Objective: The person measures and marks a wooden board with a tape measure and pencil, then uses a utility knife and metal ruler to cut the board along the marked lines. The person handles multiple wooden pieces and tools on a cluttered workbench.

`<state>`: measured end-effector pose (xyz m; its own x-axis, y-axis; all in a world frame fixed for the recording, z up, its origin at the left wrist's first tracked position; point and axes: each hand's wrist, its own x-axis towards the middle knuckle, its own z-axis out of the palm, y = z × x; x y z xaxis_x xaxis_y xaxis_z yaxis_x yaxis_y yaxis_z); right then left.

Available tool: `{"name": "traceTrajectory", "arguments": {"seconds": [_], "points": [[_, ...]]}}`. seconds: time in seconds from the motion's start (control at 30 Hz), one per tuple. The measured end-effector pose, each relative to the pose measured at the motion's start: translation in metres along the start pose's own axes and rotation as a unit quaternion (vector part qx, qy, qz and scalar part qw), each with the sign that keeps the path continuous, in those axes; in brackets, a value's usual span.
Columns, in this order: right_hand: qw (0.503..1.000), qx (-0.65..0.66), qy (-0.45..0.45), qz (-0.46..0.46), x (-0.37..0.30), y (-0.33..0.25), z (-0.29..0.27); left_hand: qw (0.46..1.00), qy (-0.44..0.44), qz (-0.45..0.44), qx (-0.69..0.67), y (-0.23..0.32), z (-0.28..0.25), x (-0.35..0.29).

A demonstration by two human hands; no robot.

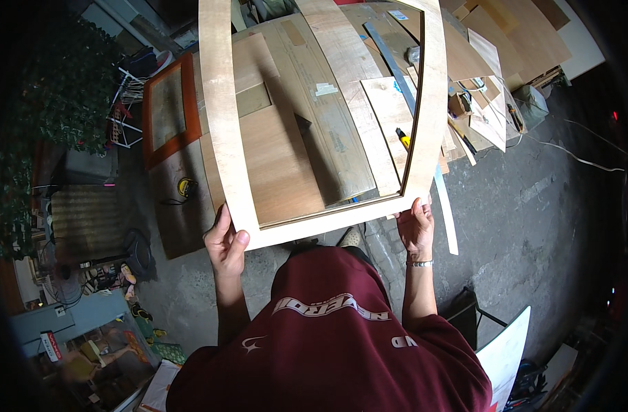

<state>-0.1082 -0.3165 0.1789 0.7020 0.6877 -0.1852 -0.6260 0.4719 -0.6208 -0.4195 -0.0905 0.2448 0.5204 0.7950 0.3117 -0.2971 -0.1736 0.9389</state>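
A pale wooden frame (222,117) is held up in front of me, its far end cut off by the top of the picture. My left hand (226,242) grips its near left corner, with the thumb on the face. At the near right corner, my right hand (416,223) holds the same frame, thumb on top and the other fingers partly hidden. Through the opening I see a brown plywood panel (279,165) on the workbench (331,130). A yellow-handled utility knife (402,137) lies on a light board near the frame's right side.
A yellow tape measure (186,187) rests on a board at the left, near a reddish-brown wooden frame (191,103). Long metal straightedges (389,62) and loose wood strips lie to the right. A white cable (581,161) crosses the concrete floor (533,226). Beside my right elbow stands a white panel (509,360).
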Motion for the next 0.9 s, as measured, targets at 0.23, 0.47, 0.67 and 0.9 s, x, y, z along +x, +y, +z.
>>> {"name": "traceTrajectory", "arguments": {"seconds": [0.23,0.47,0.67,0.9], "points": [[0.997,0.060,-0.029,0.029,0.001,0.011,-0.022,0.999,0.022,-0.009,0.027,0.029,0.015,0.002],[0.994,0.082,-0.049,0.053,0.002,0.011,-0.021,0.996,0.047,0.029,0.069,0.044,0.029,0.001],[0.992,0.099,-0.054,0.054,0.000,0.011,-0.022,0.990,0.045,0.027,0.133,0.049,0.033,0.001],[0.993,0.099,-0.050,0.046,-0.003,0.009,-0.021,0.982,0.045,0.018,0.180,0.058,0.042,0.001]]}}
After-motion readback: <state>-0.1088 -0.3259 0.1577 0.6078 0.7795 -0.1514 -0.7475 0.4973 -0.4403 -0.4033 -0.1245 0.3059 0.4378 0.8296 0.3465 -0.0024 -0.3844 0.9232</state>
